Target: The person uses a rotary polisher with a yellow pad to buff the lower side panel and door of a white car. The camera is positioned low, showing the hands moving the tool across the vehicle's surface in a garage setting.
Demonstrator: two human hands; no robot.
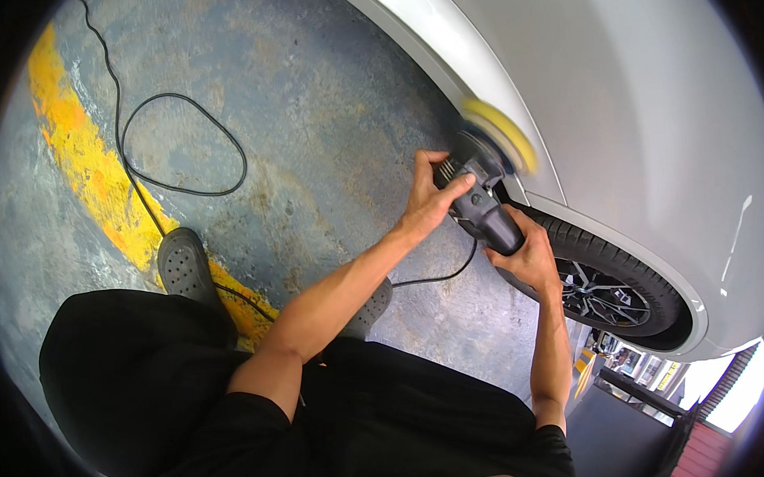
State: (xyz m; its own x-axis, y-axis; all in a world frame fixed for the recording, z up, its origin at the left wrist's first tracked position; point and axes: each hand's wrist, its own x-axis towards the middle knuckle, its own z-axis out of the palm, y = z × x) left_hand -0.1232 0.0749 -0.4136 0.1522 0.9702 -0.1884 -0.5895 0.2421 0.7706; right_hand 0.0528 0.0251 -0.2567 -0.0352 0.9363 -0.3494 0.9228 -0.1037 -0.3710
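A black corded polisher (pixel 483 212) is held between both hands beside a light-coloured car body (pixel 638 99). My left hand (pixel 437 188) grips the polisher near its head, thumb on top of the housing. Around the rear end of the body, close to the wheel, wraps my right hand (pixel 531 248). The yellow foam pad (pixel 502 134) is tilted up on its edge against the car's lower side panel (pixel 476 55), and its outline is blurred. Whether the whole pad face touches the panel is hidden.
A car wheel (pixel 589 287) stands right of my right hand. The black power cord (pixel 244 155) loops over the painted concrete floor (pixel 300 114) and passes by my clog shoes (pixel 188 263). A worn yellow line (pixel 91 161) crosses the floor at left.
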